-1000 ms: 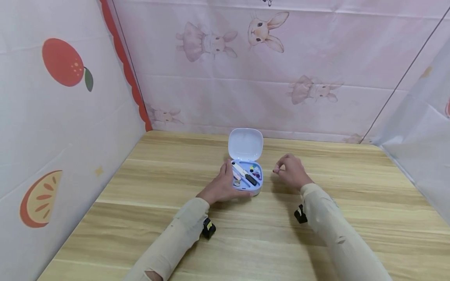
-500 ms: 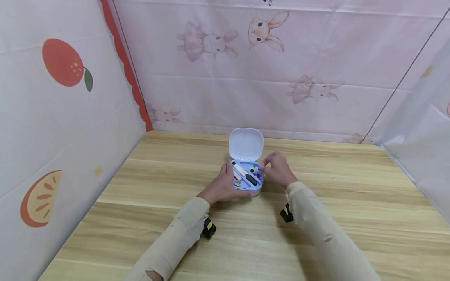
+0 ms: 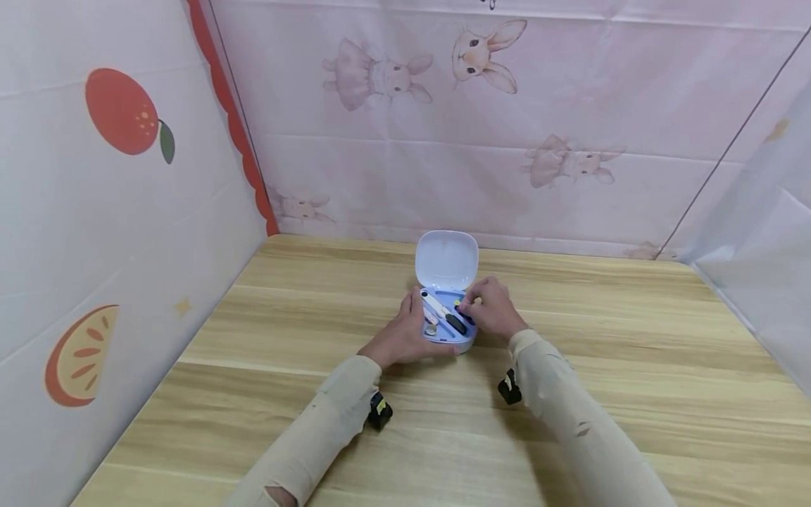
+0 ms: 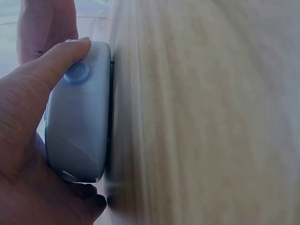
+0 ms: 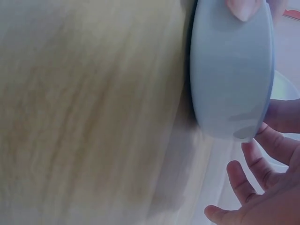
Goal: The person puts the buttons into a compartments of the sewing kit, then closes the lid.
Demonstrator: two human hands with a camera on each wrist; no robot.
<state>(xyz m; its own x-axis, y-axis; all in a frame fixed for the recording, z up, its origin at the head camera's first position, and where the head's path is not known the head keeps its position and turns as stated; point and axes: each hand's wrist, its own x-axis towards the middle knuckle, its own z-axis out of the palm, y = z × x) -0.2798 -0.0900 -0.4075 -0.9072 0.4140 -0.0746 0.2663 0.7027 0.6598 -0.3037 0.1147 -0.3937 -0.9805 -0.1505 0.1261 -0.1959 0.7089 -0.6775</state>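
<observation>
A small light-blue sewing box (image 3: 465, 345) stands on the table, its white lid (image 3: 447, 259) raised. My left hand (image 3: 405, 336) grips it from the left and front; in the left wrist view the thumb lies beside a round catch (image 4: 76, 73). Inside lie a slim white tool with a black end (image 3: 455, 323) and a round silvery piece (image 3: 431, 329). My right hand (image 3: 497, 308) has its thumb and forefinger inside the right compartment, among small coloured buttons (image 3: 457, 303). The fingertips hide whether a button is pinched. In the right wrist view, the other fingers (image 5: 243, 183) are spread.
The wood-grain table (image 3: 304, 331) extends to both sides of the box. A pink rabbit-print sheet (image 3: 393, 176) hangs behind it, and a fruit-print sheet (image 3: 158, 239) stands at the left. Black wrist cameras (image 3: 380, 410) sit under both sleeves.
My right hand has moved left from beside the box, with a small dark thing at its fingertips one second ago, and its fingertips now dip into the button compartment. My left hand keeps its grip.
</observation>
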